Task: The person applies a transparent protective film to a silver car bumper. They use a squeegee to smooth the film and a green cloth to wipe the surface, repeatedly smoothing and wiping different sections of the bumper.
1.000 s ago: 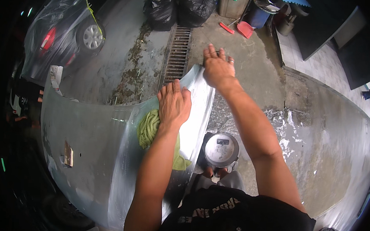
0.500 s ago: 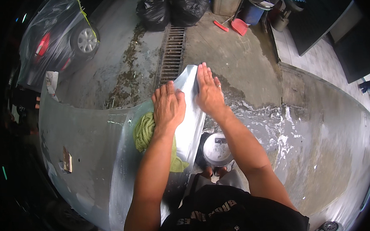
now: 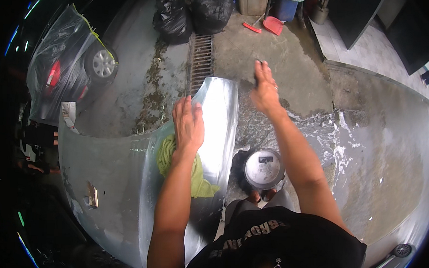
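A large grey car body panel [image 3: 111, 162] stretches out before me, its wet, shiny side narrowing to a tip at the far end. My left hand [image 3: 189, 125] lies flat on the panel beside that bright strip, fingers stretched out. Just behind its wrist a crumpled green cloth [image 3: 203, 181] is draped over the panel, partly hidden by my forearm. Off the panel's right edge, my right hand [image 3: 266, 92] hangs in the air with its fingers straight and nothing visible in it.
By my feet stands a round bucket [image 3: 276, 178] of whitish water with a dark block in it. A small block [image 3: 92, 194] rests on the panel. Farther off are black bags [image 3: 211, 12], a drain grate [image 3: 202, 60], a red dustpan [image 3: 273, 25] and a plastic-covered car [image 3: 65, 58].
My right hand has left the panel's tip and moved right, away from its edge. My left hand has slid slightly nearer. The view has shifted a little, showing more of the bucket.
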A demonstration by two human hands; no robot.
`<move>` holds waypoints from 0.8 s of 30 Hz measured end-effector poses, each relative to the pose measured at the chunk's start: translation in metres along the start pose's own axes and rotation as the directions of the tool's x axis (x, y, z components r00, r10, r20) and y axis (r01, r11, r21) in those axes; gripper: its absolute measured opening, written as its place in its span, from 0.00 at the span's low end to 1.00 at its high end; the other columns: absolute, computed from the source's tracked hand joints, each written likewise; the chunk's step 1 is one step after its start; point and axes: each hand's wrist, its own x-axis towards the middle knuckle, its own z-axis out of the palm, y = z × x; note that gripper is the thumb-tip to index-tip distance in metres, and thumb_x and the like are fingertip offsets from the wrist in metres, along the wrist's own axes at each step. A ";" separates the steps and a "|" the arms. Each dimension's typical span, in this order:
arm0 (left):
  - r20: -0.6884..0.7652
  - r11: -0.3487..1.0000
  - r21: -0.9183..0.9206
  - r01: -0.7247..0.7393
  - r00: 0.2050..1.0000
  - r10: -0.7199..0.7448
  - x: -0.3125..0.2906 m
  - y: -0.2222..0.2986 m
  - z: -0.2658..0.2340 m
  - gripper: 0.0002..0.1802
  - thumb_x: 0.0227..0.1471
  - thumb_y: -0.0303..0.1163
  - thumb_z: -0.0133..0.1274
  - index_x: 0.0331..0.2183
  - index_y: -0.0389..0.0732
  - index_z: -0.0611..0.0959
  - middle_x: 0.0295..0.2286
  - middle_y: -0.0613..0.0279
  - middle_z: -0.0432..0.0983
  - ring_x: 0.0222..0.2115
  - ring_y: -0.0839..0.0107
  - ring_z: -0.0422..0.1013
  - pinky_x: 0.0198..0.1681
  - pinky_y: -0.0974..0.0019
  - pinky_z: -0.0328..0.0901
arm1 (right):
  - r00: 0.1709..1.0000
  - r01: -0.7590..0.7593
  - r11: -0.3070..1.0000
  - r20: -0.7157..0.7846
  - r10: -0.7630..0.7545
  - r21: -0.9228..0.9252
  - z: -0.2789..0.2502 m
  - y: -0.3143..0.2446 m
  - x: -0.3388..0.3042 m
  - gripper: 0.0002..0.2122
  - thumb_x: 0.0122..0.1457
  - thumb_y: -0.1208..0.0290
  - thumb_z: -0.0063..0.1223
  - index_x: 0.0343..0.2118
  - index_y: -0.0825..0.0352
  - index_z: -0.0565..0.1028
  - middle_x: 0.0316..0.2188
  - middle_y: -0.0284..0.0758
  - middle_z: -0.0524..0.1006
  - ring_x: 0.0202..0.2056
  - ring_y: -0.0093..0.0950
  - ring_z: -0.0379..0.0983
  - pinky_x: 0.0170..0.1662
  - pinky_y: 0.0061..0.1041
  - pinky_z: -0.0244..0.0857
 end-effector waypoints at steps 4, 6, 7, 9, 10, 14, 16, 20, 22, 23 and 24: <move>0.078 0.933 0.320 -0.164 0.986 0.147 -0.049 0.035 -0.057 0.46 0.55 0.52 0.65 0.67 0.41 0.70 0.68 0.42 0.58 0.71 0.39 0.48 0.73 0.32 0.40 | 0.939 -0.330 0.920 -0.031 0.344 0.211 -0.010 0.195 -0.064 0.36 0.53 0.83 0.45 0.71 0.68 0.62 0.74 0.58 0.51 0.72 0.51 0.55 0.74 0.37 0.51; 0.122 0.925 0.378 -0.043 0.992 -0.004 -0.091 0.018 -0.077 0.51 0.48 0.52 0.71 0.68 0.45 0.69 0.68 0.41 0.56 0.71 0.36 0.47 0.72 0.30 0.41 | 0.897 -0.399 0.896 -0.120 0.425 0.193 0.003 0.253 -0.108 0.34 0.54 0.79 0.45 0.69 0.71 0.63 0.70 0.61 0.60 0.69 0.53 0.62 0.72 0.40 0.55; 0.159 0.894 0.447 0.034 0.980 -0.117 -0.118 0.003 -0.084 0.52 0.46 0.51 0.73 0.67 0.45 0.69 0.68 0.40 0.56 0.70 0.35 0.47 0.71 0.31 0.44 | 0.882 -0.435 0.868 -0.078 0.464 0.239 0.014 0.265 -0.130 0.34 0.55 0.78 0.45 0.69 0.71 0.64 0.68 0.62 0.62 0.68 0.54 0.63 0.71 0.41 0.56; -0.013 0.923 0.383 0.037 0.999 -0.034 -0.156 -0.013 -0.068 0.46 0.46 0.41 0.73 0.64 0.42 0.73 0.65 0.39 0.60 0.68 0.35 0.52 0.69 0.37 0.51 | 0.853 -0.510 0.840 -0.015 0.521 0.186 0.045 0.306 -0.166 0.33 0.55 0.76 0.45 0.68 0.75 0.64 0.65 0.62 0.66 0.68 0.54 0.63 0.71 0.40 0.57; -0.093 0.939 0.342 0.015 0.996 0.018 -0.160 -0.013 -0.056 0.44 0.46 0.35 0.74 0.63 0.41 0.74 0.63 0.39 0.62 0.66 0.35 0.55 0.68 0.40 0.54 | 0.875 -0.473 0.864 -0.025 0.484 0.175 0.066 0.335 -0.188 0.33 0.55 0.77 0.45 0.68 0.76 0.64 0.65 0.62 0.67 0.67 0.53 0.64 0.70 0.40 0.57; -0.025 0.902 0.325 -0.284 0.951 0.308 -0.150 0.022 -0.006 0.32 0.43 0.21 0.66 0.54 0.38 0.81 0.53 0.40 0.71 0.56 0.38 0.67 0.59 0.42 0.63 | 0.834 -0.543 0.738 0.153 0.531 0.401 0.107 0.369 -0.249 0.33 0.53 0.79 0.44 0.66 0.81 0.65 0.62 0.60 0.72 0.66 0.46 0.68 0.69 0.38 0.59; 0.069 0.893 0.105 -0.437 0.899 0.432 -0.148 0.046 0.054 0.29 0.42 0.17 0.63 0.50 0.38 0.82 0.49 0.43 0.74 0.51 0.40 0.71 0.55 0.43 0.67 | 0.752 -0.657 0.616 0.336 0.566 0.434 0.124 0.387 -0.273 0.33 0.52 0.80 0.44 0.67 0.75 0.67 0.56 0.57 0.78 0.61 0.42 0.75 0.64 0.37 0.66; 0.370 0.933 -0.068 -0.354 0.859 0.354 -0.184 0.040 0.191 0.33 0.40 0.16 0.64 0.53 0.41 0.82 0.50 0.47 0.74 0.49 0.43 0.73 0.53 0.47 0.70 | 0.666 -0.731 0.618 0.501 0.553 0.289 0.185 0.428 -0.340 0.28 0.57 0.71 0.48 0.63 0.69 0.73 0.45 0.58 0.82 0.52 0.49 0.81 0.54 0.38 0.73; 0.518 0.972 -0.079 -0.221 0.824 0.230 -0.204 0.004 0.274 0.38 0.39 0.16 0.65 0.56 0.45 0.80 0.51 0.49 0.73 0.51 0.44 0.72 0.53 0.47 0.69 | 0.697 -0.707 0.609 0.501 0.513 0.360 0.212 0.438 -0.354 0.26 0.59 0.69 0.49 0.61 0.71 0.75 0.46 0.60 0.81 0.52 0.50 0.80 0.54 0.39 0.72; 0.575 0.980 -0.080 -0.182 0.794 0.195 -0.213 -0.023 0.317 0.39 0.40 0.17 0.65 0.57 0.47 0.78 0.51 0.50 0.73 0.51 0.43 0.72 0.53 0.48 0.69 | 0.716 -0.690 0.604 0.495 0.492 0.398 0.230 0.450 -0.359 0.25 0.59 0.68 0.49 0.60 0.72 0.75 0.46 0.60 0.81 0.52 0.50 0.80 0.54 0.40 0.72; 0.643 0.991 -0.043 -0.127 0.756 0.125 -0.220 -0.052 0.359 0.39 0.41 0.19 0.66 0.58 0.48 0.78 0.51 0.50 0.73 0.52 0.43 0.72 0.54 0.47 0.70 | 0.669 -0.738 0.558 0.521 0.530 0.380 0.243 0.460 -0.353 0.25 0.60 0.67 0.49 0.59 0.72 0.75 0.46 0.60 0.81 0.52 0.51 0.80 0.54 0.40 0.72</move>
